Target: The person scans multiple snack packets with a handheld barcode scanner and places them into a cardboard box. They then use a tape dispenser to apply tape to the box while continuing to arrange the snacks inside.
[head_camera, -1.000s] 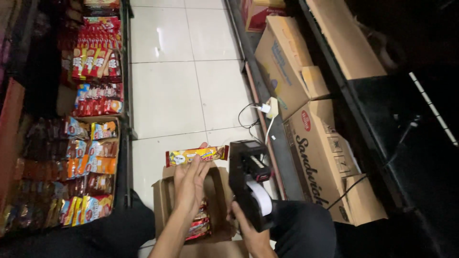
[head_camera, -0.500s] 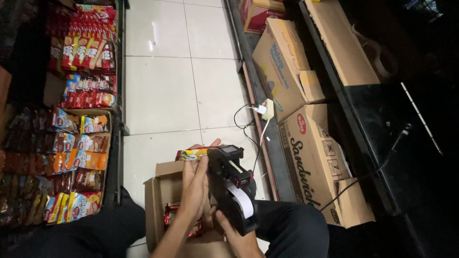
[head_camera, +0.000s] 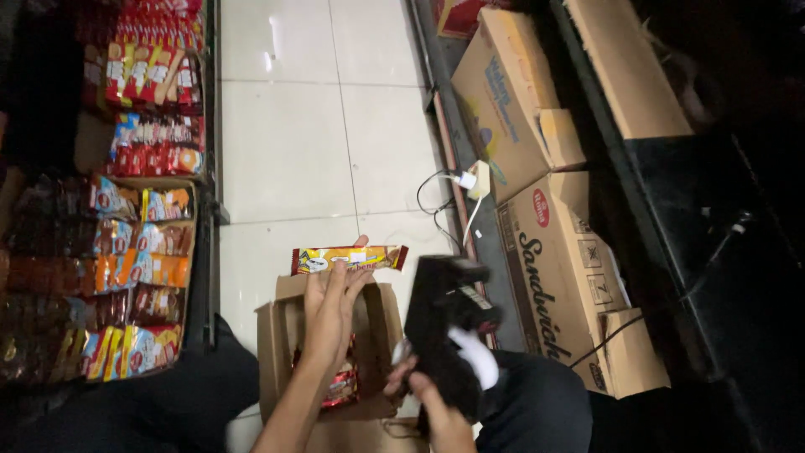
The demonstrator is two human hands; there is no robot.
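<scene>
A: Change since half a second ago?
B: The black plastic handheld labelling gun (head_camera: 449,323) has drawn away rightward from the long yellow-and-brown foil snack bar (head_camera: 348,257); then it sat against the bar.
A: Left hand (head_camera: 331,306)?
B: Fingers extended, pinching the bar at its fingertips, above the open brown cardboard box (head_camera: 277,352).
A: Right hand (head_camera: 428,398)?
B: Wrapped around the gun's grip, right of the box.
A: Box contents?
B: Red-wrapped snack packs (head_camera: 340,386).
</scene>
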